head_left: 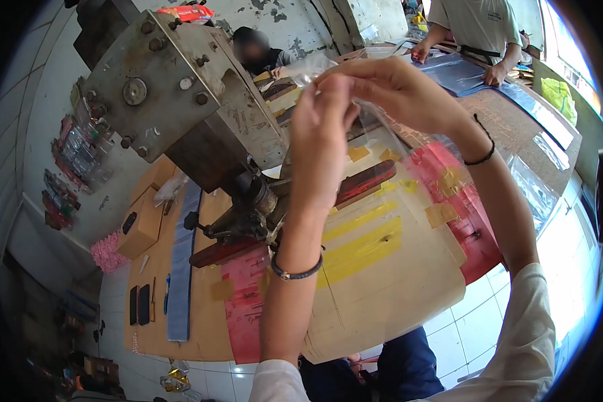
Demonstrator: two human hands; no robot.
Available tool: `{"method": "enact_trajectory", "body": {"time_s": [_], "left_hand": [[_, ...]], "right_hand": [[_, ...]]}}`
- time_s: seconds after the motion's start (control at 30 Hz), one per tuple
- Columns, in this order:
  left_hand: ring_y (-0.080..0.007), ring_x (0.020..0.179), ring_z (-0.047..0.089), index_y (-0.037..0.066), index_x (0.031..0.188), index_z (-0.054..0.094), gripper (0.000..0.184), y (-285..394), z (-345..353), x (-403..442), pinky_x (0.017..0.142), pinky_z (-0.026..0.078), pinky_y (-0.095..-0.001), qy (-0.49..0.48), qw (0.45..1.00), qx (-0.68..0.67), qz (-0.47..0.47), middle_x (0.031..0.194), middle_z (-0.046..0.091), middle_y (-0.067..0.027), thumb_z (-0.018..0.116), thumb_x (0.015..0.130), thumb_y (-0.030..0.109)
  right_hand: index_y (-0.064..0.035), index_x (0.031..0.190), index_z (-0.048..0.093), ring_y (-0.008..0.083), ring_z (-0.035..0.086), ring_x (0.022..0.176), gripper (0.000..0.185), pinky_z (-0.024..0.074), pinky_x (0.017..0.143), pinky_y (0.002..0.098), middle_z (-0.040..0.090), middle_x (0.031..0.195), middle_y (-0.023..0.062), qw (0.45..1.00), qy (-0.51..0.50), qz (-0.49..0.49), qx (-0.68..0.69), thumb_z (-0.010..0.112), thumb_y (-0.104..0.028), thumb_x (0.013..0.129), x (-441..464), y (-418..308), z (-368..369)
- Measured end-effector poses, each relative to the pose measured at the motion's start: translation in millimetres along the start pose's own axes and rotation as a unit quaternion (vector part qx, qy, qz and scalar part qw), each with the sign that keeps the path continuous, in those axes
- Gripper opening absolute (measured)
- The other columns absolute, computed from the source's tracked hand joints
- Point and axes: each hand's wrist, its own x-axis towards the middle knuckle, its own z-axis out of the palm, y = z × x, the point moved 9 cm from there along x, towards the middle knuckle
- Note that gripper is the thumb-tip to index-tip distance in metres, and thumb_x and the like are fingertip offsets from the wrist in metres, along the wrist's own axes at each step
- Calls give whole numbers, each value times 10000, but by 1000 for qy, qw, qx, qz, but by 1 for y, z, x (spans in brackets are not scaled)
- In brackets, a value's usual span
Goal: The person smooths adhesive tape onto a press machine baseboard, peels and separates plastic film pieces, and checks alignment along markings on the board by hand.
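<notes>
Both hands are raised together in front of the machine head, above the work surface. My left hand (320, 127) has its fingers bent and pressed together on clear plastic film (380, 127). My right hand (402, 90) reaches across from the right, its fingertips closed at the same film near the left hand's fingers. The film hangs below the hands, thin and see-through. Beneath lies a beige board (382, 281) with yellow tape strips (362, 251). A dark red bar (365, 184) under the machine (174, 87) rests across the board.
Red sheets (244, 308) lie beside the board. A blue-grey strip (181, 268), two dark phone-like objects (144, 305) and a cardboard box (141, 228) are on the left. One person (479, 30) handles blue sheets (452, 72) at the back right; another (254, 50) sits behind the machine.
</notes>
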Motion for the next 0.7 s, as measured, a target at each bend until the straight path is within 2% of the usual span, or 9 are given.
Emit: {"method": "enact_trajectory", "body": {"time_s": [0.07,0.13,0.2,0.27,0.33,0.5,0.53,0.63,0.7], "left_hand": [[-226,1087,658,-43,1262,554,345,5,-18,4,1015,511,-370,33,999,-19,16,1158,669,-137,446,1071,224],[-237,1065,673,-43,1241,568,334,11,-26,5,995,528,-367,28,999,-22,0,1181,668,-170,444,1070,217],[-225,974,707,-72,1194,586,324,18,-28,4,884,582,-340,36,999,-16,2,1094,699,-196,433,1075,187],[-222,928,717,-70,1180,595,307,22,-31,3,845,591,-339,31,999,4,8,1076,704,-188,463,1066,183],[-218,879,724,-66,1156,608,286,27,-33,2,797,597,-331,31,999,20,12,1039,712,-177,504,1051,178],[-183,736,720,-52,1065,644,247,39,-38,-1,662,591,-288,37,997,59,24,872,726,-136,618,1001,186],[-163,689,701,-44,1034,642,235,43,-36,-2,620,567,-272,33,997,56,35,816,712,-118,630,995,188],[-105,558,630,-17,945,628,217,69,-31,-11,509,484,-228,27,994,62,85,668,663,-68,659,981,195],[-72,484,567,4,889,607,225,97,-30,-22,456,414,-209,28,986,75,146,595,617,-39,667,979,201]], "right_hand": [[5,1178,673,183,687,995,279,540,921,319,720,1104,105,996,27,-91,2,617,-177,975,3,-11,-3],[-19,1265,630,192,679,1033,355,531,947,326,702,1150,128,983,99,-153,-9,671,-173,948,3,-15,-13],[-7,1326,573,201,678,1036,455,541,929,316,704,1118,141,983,161,-79,-39,693,-212,937,1,-5,-24],[-4,1391,507,189,675,1029,551,546,911,299,699,1104,130,990,142,-2,-2,714,-225,930,0,4,-24],[-8,1460,430,155,672,1013,646,546,894,277,688,1108,95,991,44,74,101,731,-212,926,0,9,-14],[46,1421,431,146,706,878,673,580,696,265,710,1035,119,985,33,108,133,741,-269,914,-2,-5,-12],[66,1401,437,143,709,876,659,584,666,275,714,1035,128,982,32,112,148,728,-279,921,-4,-10,-8],[41,1399,412,176,729,801,631,587,632,264,714,1008,132,953,-153,117,235,720,-244,928,-17,-43,33],[3,1398,401,217,737,767,592,607,634,280,707,1025,142,919,-161,168,319,709,-195,933,-33,-68,55]]}}
